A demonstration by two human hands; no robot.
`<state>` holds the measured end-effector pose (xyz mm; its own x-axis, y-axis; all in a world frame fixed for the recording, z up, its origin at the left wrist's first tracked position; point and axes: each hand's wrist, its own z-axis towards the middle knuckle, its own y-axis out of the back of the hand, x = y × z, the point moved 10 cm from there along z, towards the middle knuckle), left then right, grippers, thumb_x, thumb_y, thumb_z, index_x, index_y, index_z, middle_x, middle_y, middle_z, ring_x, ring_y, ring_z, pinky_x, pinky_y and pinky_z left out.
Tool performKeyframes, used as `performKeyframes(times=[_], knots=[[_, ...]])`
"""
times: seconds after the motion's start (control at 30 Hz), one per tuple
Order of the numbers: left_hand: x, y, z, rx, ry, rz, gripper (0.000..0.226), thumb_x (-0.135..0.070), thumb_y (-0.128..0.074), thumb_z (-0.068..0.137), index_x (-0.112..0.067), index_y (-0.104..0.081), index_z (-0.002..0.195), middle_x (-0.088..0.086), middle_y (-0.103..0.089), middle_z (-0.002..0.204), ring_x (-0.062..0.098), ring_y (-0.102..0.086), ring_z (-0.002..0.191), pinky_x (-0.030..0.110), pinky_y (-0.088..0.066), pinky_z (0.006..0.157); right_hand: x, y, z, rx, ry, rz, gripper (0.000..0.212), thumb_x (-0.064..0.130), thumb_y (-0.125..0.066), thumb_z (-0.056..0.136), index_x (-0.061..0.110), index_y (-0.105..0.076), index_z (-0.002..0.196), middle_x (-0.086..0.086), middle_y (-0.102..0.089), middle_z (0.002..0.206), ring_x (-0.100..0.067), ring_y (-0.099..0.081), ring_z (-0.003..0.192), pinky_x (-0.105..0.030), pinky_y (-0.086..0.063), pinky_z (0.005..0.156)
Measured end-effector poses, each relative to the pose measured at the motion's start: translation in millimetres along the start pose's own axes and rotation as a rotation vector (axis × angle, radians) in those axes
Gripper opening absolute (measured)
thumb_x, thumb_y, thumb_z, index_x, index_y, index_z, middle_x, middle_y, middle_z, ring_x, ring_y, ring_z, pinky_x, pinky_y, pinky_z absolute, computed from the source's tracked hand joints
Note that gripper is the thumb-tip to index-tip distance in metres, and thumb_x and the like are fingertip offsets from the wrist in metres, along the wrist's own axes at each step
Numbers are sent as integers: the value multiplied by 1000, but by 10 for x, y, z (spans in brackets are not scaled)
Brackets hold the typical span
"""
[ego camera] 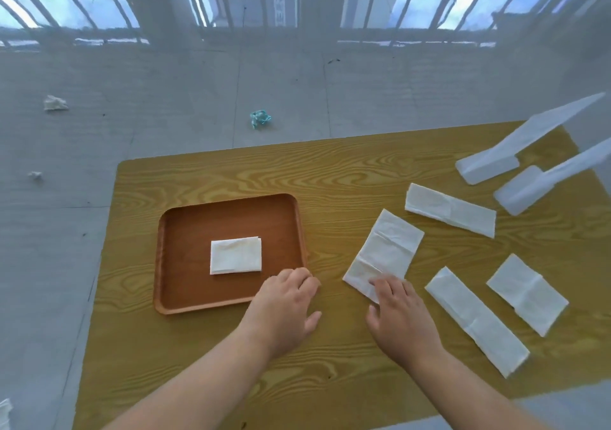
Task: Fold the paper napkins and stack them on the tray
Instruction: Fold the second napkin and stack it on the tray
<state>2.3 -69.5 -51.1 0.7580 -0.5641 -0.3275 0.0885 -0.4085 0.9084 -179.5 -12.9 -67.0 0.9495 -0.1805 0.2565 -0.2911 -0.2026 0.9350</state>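
Resting on the wood-grain worktop (330, 181), both bare hands lie close together near its front edge. The left hand (286, 304) sits palm down at the near right corner of the brown tray (185, 228), its fingers (302, 279) curled loosely against the tray's rim and gripping nothing. The right hand (398, 314) lies just beside it, fingers spread open and flat, with their tips pressing on the near end of an unfolded napkin (388, 247) that lies tilted between the tray and the other sheets.

One folded napkin (235, 255) lies flat in the middle of the tray, clear of its walls. Three more unfolded napkins are spread to the right: a long strip (451, 209) at the back, a long strip (476, 320) near the front, and a shorter sheet (527, 294) beside it. None of them overlap.

At the far right corner of the worktop stand two translucent white plastic pieces (489, 165), one behind the other, well apart from the hands.

Beyond the worktop, on the pale floor (165, 99), lie a crumpled teal scrap (260, 119) and two crumpled white scraps (55, 103).
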Motion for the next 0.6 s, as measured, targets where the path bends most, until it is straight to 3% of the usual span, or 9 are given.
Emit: performKeyframes(times=[0.13, 0.27, 0.43, 0.6], knots=[[-446, -198, 86, 46, -157, 88, 51, -49, -53, 93, -21, -55, 135, 1, -54, 142, 23, -49, 127, 40, -47, 102, 115, -134, -219, 75, 178, -7, 47, 21, -53, 91, 18, -53, 137, -3, -53, 143, -22, -43, 137, -34, -32, 117], [-569, -355, 91, 86, -197, 149, 51, -48, -55, 91, -22, -54, 135, 0, -55, 138, 24, -51, 121, 39, -46, 100, 261, -164, -482, 92, 306, 75, 44, 16, -58, 85, 17, -61, 129, -1, -63, 132, -22, -53, 128, -31, -36, 113], [-444, -454, 111, 122, -62, 148, 69, -62, -58, 91, -23, -43, 145, -2, -50, 137, 21, -51, 119, 35, -45, 104, 92, -136, -545, 66, 216, 125, 47, 24, -52, 92, 19, -53, 139, 0, -57, 136, -20, -51, 124, -34, -42, 110], [-458, -442, 220, 134, -10, 137, 55, -61, -68, 86, -27, -53, 126, -4, -52, 121, 17, -51, 108, 31, -49, 91, -88, -164, -406, 110, 88, 120, 51, 35, -56, 93, 24, -45, 141, 4, -52, 129, -18, -47, 115, -33, -44, 101]])
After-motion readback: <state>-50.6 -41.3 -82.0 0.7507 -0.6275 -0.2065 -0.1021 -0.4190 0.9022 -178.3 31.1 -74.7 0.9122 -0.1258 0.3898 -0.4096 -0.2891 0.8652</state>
